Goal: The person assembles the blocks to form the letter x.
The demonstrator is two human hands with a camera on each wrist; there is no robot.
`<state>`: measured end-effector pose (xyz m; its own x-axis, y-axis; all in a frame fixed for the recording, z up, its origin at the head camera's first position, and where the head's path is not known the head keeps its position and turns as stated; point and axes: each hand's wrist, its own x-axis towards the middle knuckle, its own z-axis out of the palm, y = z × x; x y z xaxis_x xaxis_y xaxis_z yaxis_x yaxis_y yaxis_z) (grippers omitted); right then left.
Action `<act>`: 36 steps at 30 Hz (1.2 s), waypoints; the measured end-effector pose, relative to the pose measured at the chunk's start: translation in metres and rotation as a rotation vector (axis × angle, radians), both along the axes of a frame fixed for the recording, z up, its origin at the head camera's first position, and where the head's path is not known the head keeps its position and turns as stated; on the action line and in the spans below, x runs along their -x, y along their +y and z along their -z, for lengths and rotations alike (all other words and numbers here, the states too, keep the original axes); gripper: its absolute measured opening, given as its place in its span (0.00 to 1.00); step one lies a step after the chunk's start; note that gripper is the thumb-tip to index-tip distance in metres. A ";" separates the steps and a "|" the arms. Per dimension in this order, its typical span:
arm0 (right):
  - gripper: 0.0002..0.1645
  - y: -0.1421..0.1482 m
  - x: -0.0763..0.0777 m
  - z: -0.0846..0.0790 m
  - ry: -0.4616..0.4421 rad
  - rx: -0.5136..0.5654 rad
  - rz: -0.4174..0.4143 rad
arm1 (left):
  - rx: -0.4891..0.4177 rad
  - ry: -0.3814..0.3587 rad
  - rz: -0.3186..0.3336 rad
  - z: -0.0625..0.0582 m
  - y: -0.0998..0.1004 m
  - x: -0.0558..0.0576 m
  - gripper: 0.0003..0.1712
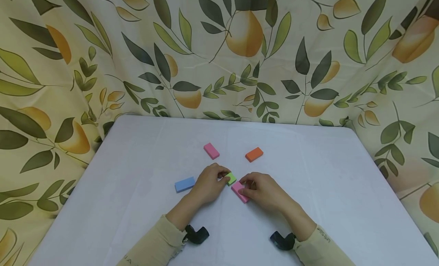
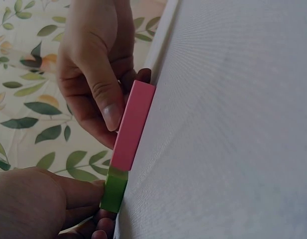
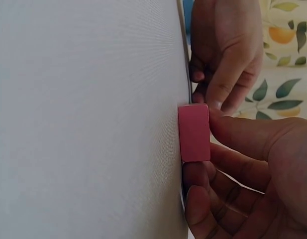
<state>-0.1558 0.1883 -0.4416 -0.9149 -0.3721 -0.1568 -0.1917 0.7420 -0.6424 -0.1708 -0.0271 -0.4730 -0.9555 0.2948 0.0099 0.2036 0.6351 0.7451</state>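
Remotely, I saw that the left hand [image 1: 210, 184] pinched the green block [image 1: 232, 178] and the right hand [image 1: 265, 190] gripped the nearer pink block [image 1: 237, 188] just beside it on the bench [image 1: 137, 148], seemingly to steady both.

Saw a pink rectangular block [image 1: 211, 151] lying flat on the far part of a white desk [image 1: 137, 151], slanting down to the right in the head view. Found an orange rectangular block [image 1: 254, 154] to its right, well apart, slanting up to the right. Spotted a blue rectangular block [image 1: 184, 185] closer in and farther left, lying nearly crosswise. Noted rounded far corners on the desk. Made out, behind and along both sides, a cream cloth [image 1: 233, 60] printed with green leaves and yellow-orange fruit.
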 end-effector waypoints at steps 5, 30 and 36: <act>0.14 -0.002 0.001 0.001 0.001 -0.002 -0.006 | 0.002 -0.001 0.003 -0.001 -0.001 0.000 0.14; 0.17 -0.006 0.004 0.003 -0.013 -0.004 0.011 | 0.013 0.000 0.000 -0.001 -0.001 0.001 0.14; 0.17 -0.006 0.004 0.002 0.001 -0.007 0.000 | 0.013 -0.002 0.004 -0.001 -0.001 0.001 0.14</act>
<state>-0.1601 0.1820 -0.4440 -0.9151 -0.3708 -0.1586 -0.1921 0.7465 -0.6371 -0.1717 -0.0284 -0.4721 -0.9542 0.2990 0.0038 0.2048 0.6441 0.7371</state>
